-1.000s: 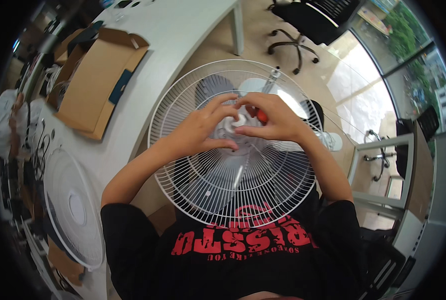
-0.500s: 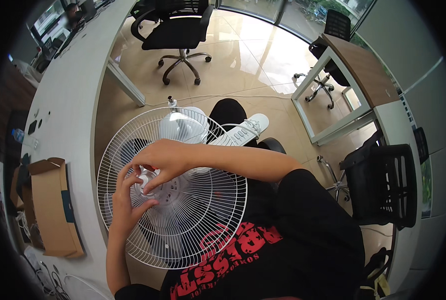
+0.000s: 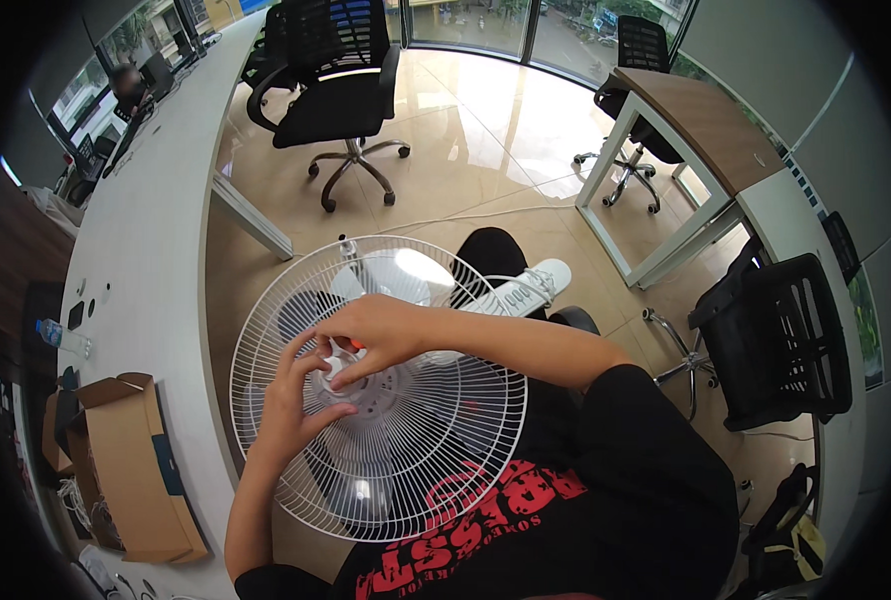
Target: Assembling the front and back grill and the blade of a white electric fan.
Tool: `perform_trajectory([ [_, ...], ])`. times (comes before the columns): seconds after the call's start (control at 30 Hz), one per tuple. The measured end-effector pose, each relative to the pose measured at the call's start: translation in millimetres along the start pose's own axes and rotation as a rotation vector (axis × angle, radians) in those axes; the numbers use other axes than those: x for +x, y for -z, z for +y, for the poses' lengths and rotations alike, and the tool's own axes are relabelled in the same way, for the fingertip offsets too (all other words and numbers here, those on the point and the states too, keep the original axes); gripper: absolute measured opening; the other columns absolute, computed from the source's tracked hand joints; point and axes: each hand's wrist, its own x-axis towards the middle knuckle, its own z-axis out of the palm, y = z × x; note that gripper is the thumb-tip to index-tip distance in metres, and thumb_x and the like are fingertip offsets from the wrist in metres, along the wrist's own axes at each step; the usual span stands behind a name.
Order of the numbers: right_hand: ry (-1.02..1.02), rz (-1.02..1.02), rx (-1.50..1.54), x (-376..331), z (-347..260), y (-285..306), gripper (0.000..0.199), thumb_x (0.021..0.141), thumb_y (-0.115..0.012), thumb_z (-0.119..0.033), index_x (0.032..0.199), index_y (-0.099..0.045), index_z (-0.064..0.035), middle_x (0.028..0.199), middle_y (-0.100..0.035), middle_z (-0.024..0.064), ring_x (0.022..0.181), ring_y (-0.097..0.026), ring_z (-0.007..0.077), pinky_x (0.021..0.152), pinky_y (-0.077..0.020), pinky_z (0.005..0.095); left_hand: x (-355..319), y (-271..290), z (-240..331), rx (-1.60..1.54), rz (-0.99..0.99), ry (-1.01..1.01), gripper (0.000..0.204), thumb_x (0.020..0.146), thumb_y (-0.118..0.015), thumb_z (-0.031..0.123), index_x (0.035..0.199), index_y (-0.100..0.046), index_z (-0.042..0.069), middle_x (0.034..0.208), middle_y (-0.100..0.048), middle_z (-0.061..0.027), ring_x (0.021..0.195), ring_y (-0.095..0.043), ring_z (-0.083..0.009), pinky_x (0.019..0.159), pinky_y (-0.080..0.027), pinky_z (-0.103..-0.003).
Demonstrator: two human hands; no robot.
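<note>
A round white wire fan guard (image 3: 446, 440) rests over my lap, with a hub at its middle. At that hub is a small white plastic knob (image 3: 337, 372). My right hand (image 3: 381, 335) curls over it from above, thumb and fingers closed on it; a bit of orange-red shows by the fingers. From the left, my left hand (image 3: 291, 405) bends its fingers against the knob's side, its thumb held lower and apart. Beyond the guard sit a rounded white housing (image 3: 406, 272), seen partly through the wires, and a white panel with buttons (image 3: 521, 297) and a coiled cord.
The long pale desk (image 3: 156, 300) at left carries an opened cardboard box (image 3: 136, 470) and a plastic bottle (image 3: 64, 338). A black office chair (image 3: 331, 105) stands ahead; another chair (image 3: 776, 340) is at right, near a wood-topped table (image 3: 706, 125). A cord (image 3: 486, 214) crosses the floor.
The view has shifted, so the guard and both hands appear farther right and slightly lower. Both hands stay at the hub with nearly the same hold.
</note>
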Motion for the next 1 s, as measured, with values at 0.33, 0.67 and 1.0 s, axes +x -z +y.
perform_trajectory([
  [0.33, -0.144, 0.022, -0.048, -15.1, 4.1, 22.2, 0.045, 0.081, -0.076, -0.048, 0.106, -0.07, -0.011, 0.077, -0.064, 0.0057, 0.071, -0.064, 0.0247, 0.065, -0.0485, 0.038, 37.8, -7.2, -14.0, -0.049, -0.064, -0.106, 0.07, 0.068, -0.093, 0.038, 0.119, -0.054, 0.01, 0.152, -0.044, -0.0211, 0.123, -0.062, -0.0407, 0.099, -0.055, -0.048],
  [0.67, -0.121, 0.061, -0.074, -23.2, 7.7, 24.7, 0.045, 0.084, -0.074, -0.052, 0.104, -0.07, -0.0117, 0.076, -0.063, 0.0054, 0.07, -0.063, 0.0224, 0.063, -0.0462, 0.0355, 46.0, -11.9, -16.7, -0.048, -0.068, -0.138, 0.071, 0.067, -0.093, 0.038, 0.119, -0.054, 0.009, 0.15, -0.046, -0.0219, 0.127, -0.06, -0.0439, 0.098, -0.055, -0.051],
  [1.0, -0.126, 0.009, -0.071, -22.2, 16.7, 22.8, 0.045, 0.084, -0.075, -0.051, 0.105, -0.069, -0.0117, 0.076, -0.063, 0.0047, 0.07, -0.063, 0.0215, 0.063, -0.0459, 0.0351, 45.2, -12.5, -17.0, -0.075, -0.071, -0.099, 0.068, 0.067, -0.093, 0.038, 0.116, -0.056, 0.009, 0.149, -0.047, -0.0215, 0.125, -0.061, -0.0439, 0.098, -0.056, -0.05],
])
